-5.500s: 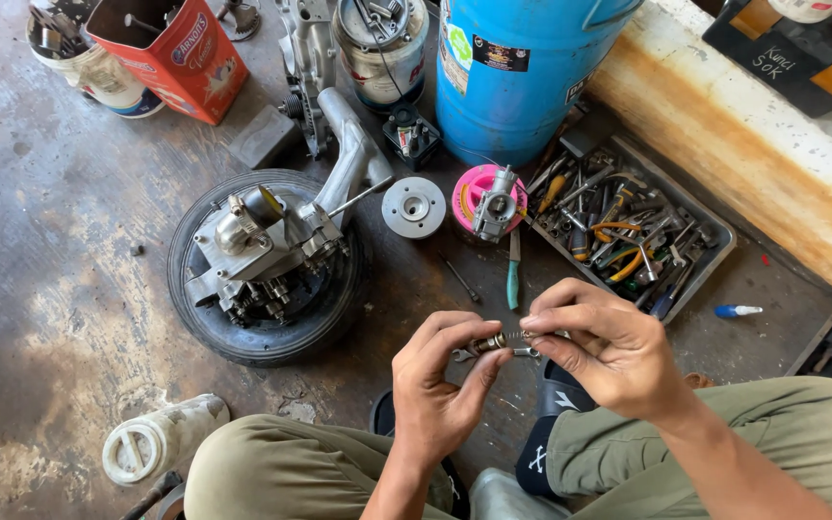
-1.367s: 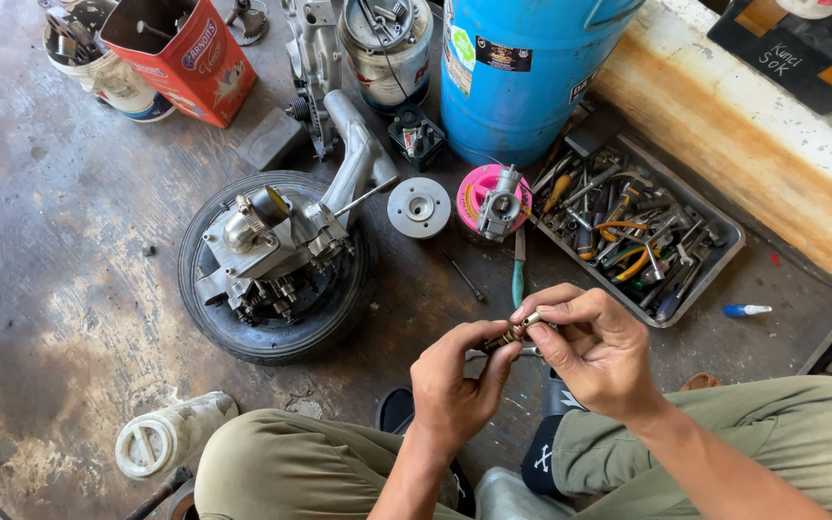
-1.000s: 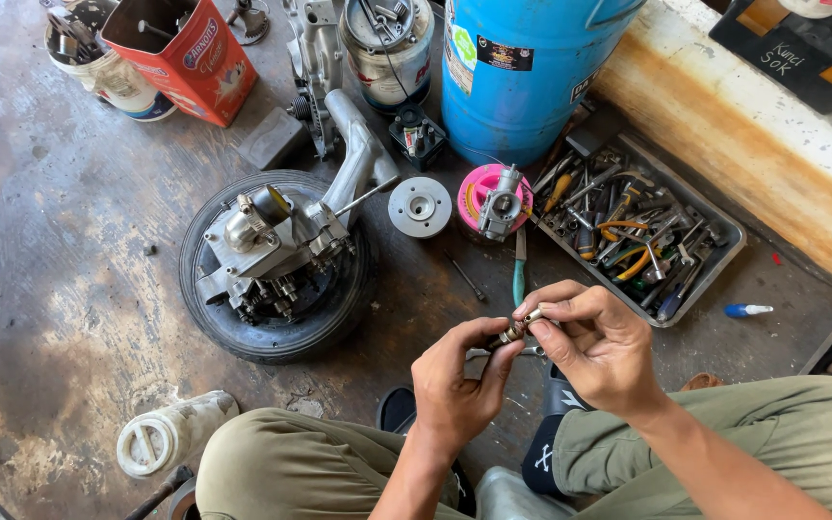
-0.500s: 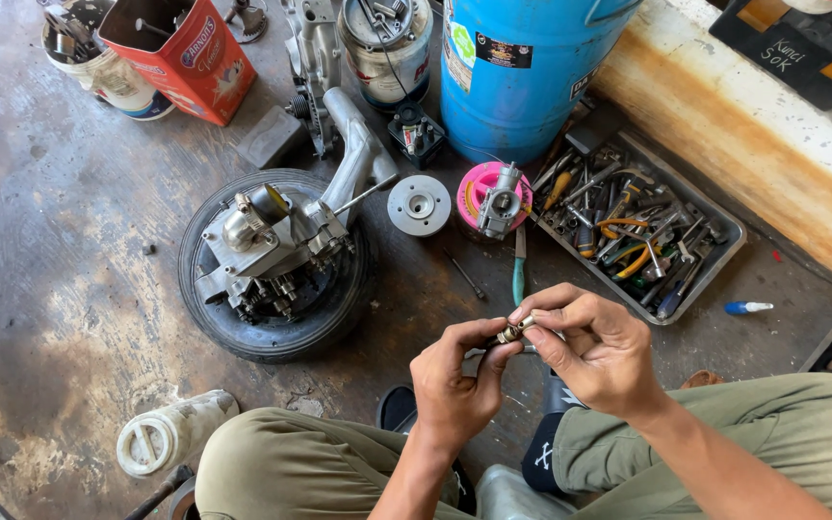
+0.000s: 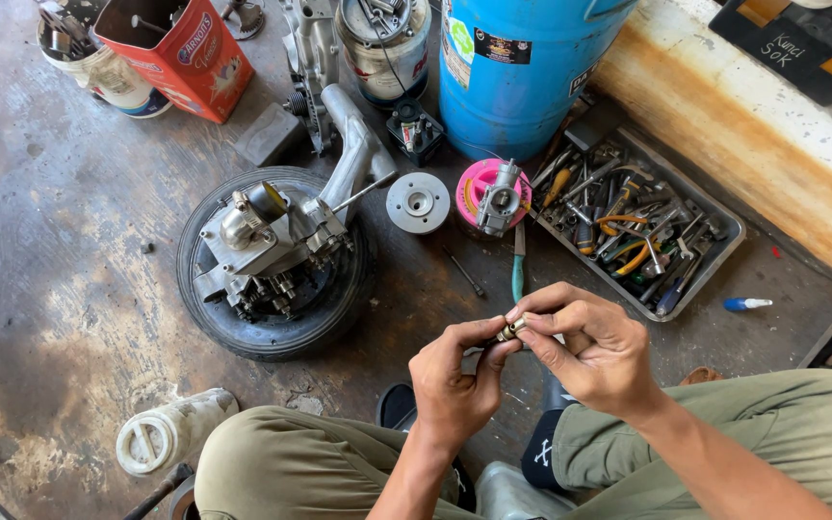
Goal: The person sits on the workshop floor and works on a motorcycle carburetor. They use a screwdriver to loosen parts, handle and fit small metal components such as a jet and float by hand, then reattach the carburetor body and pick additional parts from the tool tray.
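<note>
Two hands: meeting above the stained floor, between the knees.
Fingertips: both sets pinching a small brass part (image 5: pixel 509 328) from either end.
Left hand (image 5: pixel 455 385): gripping it with thumb and forefinger.
Right hand (image 5: pixel 589 342): closing on it from above.
Just beyond: green-handled screwdriver (image 5: pixel 518 270), pink reel carrying a carburettor (image 5: pixel 499 195).
Further out: tool tray (image 5: pixel 719 255), engine sitting on a tyre (image 5: pixel 272 332), blue drum (image 5: pixel 522 67).
</note>
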